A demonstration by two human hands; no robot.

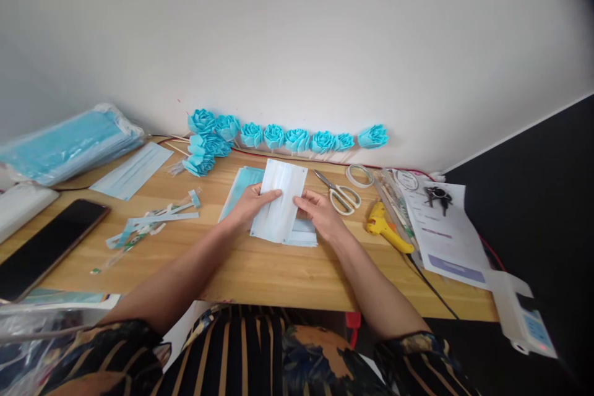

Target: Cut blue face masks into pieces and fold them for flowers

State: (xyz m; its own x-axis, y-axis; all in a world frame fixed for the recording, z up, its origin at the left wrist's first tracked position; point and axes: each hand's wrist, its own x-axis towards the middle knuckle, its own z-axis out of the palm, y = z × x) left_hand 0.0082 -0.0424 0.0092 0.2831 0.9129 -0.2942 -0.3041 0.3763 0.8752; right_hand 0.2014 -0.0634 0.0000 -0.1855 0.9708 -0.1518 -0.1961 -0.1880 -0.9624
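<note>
Between both hands, above the wooden table, I hold a pale blue-white face mask (pixel 281 201) without ear loops. My left hand (pixel 250 204) pinches its left edge, thumb across the front. My right hand (pixel 320 213) grips the right edge, thumb in front and fingers partly hidden behind. Under and behind it lie more blue mask sheets (pixel 241 182), partly covered by the held mask and my hands. Scissors (pixel 341 193) with white handles lie just right of my right hand, beside a roll of tape (pixel 359 176).
Several blue paper-like flowers (pixel 297 139) line the wall. Left are a bag of masks (pixel 69 142), one mask (pixel 134 170), cut strips (pixel 148 223) and a phone (pixel 51 247). Right are a yellow glue gun (pixel 387 229), keys (pixel 439 197), a printed sheet (pixel 445 241) and a power strip (pixel 522 312).
</note>
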